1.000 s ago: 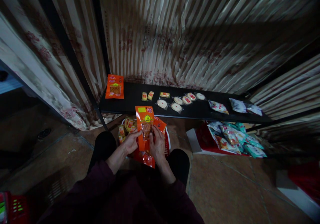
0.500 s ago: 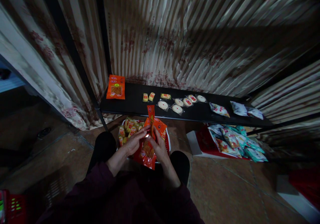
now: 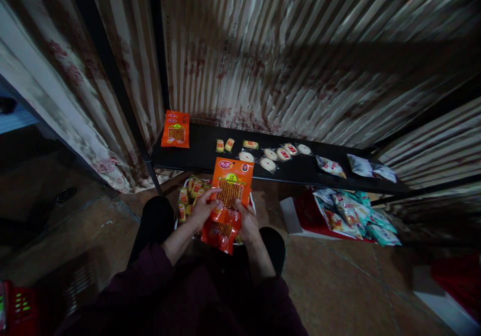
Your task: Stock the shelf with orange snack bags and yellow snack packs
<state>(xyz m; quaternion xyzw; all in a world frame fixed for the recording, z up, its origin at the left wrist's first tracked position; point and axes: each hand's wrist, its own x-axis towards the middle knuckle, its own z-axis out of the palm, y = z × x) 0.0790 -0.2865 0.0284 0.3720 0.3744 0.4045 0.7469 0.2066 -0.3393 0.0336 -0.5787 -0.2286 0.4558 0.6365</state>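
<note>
An orange snack packet (image 3: 232,181) with a clear window faces me, held upright between my two hands. My left hand (image 3: 204,210) is closed on its left edge, fingers lying along the front. My right hand (image 3: 247,221) grips its lower right edge, thumb on the front. Below it, a second orange packet (image 3: 221,235) lies over the basket between my knees. Yellow-wrapped snacks (image 3: 194,186) fill the left part of that basket. A similar orange packet (image 3: 176,129) stands at the left end of the black shelf (image 3: 203,161).
On the shelf lie small yellow packs (image 3: 224,145), several round white wrapped cakes (image 3: 268,164), a white-red bag (image 3: 330,166) and silvery bags (image 3: 359,165). Below right, a red and white box (image 3: 300,211) holds several bags. A red basket (image 3: 22,306) is at lower left; curtains hang behind.
The orange packet, seen edge-on between my hands before, has turned so that its printed front shows. My right hand has shifted slightly down and to the right along it.
</note>
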